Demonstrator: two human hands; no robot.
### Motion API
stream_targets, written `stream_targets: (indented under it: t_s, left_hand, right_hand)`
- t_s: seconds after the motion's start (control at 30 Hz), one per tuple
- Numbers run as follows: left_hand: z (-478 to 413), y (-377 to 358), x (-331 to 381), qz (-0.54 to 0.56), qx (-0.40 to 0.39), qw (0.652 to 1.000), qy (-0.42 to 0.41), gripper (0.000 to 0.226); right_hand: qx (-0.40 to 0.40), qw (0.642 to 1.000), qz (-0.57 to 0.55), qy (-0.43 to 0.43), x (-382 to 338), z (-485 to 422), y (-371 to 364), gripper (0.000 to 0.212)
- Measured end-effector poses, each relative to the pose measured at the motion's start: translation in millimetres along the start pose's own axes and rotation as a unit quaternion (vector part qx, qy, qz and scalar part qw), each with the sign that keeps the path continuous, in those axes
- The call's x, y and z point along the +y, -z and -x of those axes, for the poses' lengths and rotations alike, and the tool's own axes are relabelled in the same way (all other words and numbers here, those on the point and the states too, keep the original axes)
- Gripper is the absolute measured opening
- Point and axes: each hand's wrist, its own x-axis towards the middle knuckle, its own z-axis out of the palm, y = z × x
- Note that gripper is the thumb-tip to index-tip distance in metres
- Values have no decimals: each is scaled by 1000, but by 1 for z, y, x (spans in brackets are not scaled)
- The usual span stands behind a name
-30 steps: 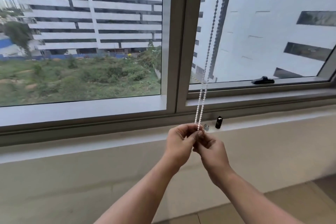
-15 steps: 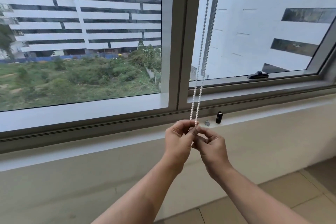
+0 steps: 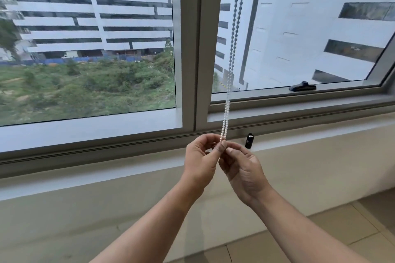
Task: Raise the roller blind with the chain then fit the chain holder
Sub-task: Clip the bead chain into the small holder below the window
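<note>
White beaded blind chain [image 3: 226, 113] hangs as a doubled loop just right of the grey window mullion [image 3: 197, 49], two strands running up out of frame, dark against the glass higher up. Bottom of the loop sits below the mullion's foot, in front of the pale window ledge [image 3: 299, 141], pinched between both hands.

Left hand [image 3: 201, 162]: thumb and forefinger closed on the lowest beads, other fingers curled loosely. Right hand [image 3: 243, 168]: fingertips closed in against the left thumb at the same spot; cannot tell whether that grip is on the chain itself or on something small held there, since the fingers hide it.

Small black cylindrical part [image 3: 249, 140] stands upright on the ledge, right of the mullion, just right of the hands, not touching them. Black window handle [image 3: 302, 87] lies on the lower frame further right.

Versus 0.5 s ago: hands in the same pinch on the chain end, right-hand fingers drawn in tighter. Small silver piece that showed on the ledge beside the black cylinder is now hidden behind the right hand's fingers. View shifted slightly; chain otherwise unchanged.
</note>
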Motion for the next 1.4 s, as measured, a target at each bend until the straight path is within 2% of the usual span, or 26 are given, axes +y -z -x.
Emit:
stream_targets:
  t_s: [0.1, 0.17, 0.3, 0.43, 0.47, 0.6, 0.67, 0.73, 0.83, 1.0, 1.07, 1.17, 1.23, 1.33, 1.4]
  left_hand:
    - [-10, -14, -8, 10, 8, 1000, -6, 11]
    - [-16, -25, -14, 8, 17, 1000, -10, 11]
    - [-30, -43, -26, 0, 42, 999, -22, 11]
    - [-41, -52, -39, 10, 52, 998, -24, 6]
    - [-44, -52, -42, 23, 66, 997, -20, 9]
    - [-63, -50, -60, 36, 162, 985, 49, 44]
    - [-74, -51, -74, -19, 196, 976, 93, 46]
    - [-85, -55, -83, -44, 185, 976, 106, 47]
    - [-99, -64, -87, -1, 138, 987, 82, 45]
    - [-101, -78, -94, -2, 138, 989, 60, 26]
    - [-97, -80, -95, -1, 136, 990, 47, 38]
    - [-93, -79, -98, 33, 120, 992, 13, 82]
    - [-92, -74, -103, 72, 97, 993, -1, 99]
    - [-92, -66, -118, 79, 112, 990, 33, 98]
    - [-92, -64, -126, 9, 150, 986, 70, 80]
  right_hand:
    - [1, 997, -54, -49, -17, -21, 22, 17]
    - [38, 996, -57, -60, -27, -39, 39, 6]
    - [159, 984, 64, -37, -40, -82, 85, 12]
    - [246, 941, 232, 23, -41, -121, 135, 9]
    - [247, 929, 274, 31, -39, -129, 147, 9]
    - [196, 875, 442, 23, -26, -147, 178, 39]
    - [168, 854, 492, 23, -22, -151, 186, 48]
    - [144, 844, 517, 22, -18, -154, 190, 50]
    - [127, 840, 528, 19, -14, -157, 193, 49]
    - [106, 830, 545, 43, -11, -163, 190, 41]
    - [106, 830, 545, 46, -11, -166, 190, 40]
    - [119, 835, 536, 47, -11, -169, 190, 33]
    - [120, 841, 526, 48, -10, -170, 191, 31]
    - [123, 845, 519, 47, -9, -169, 192, 31]
    - [125, 848, 514, 43, -8, -168, 192, 31]
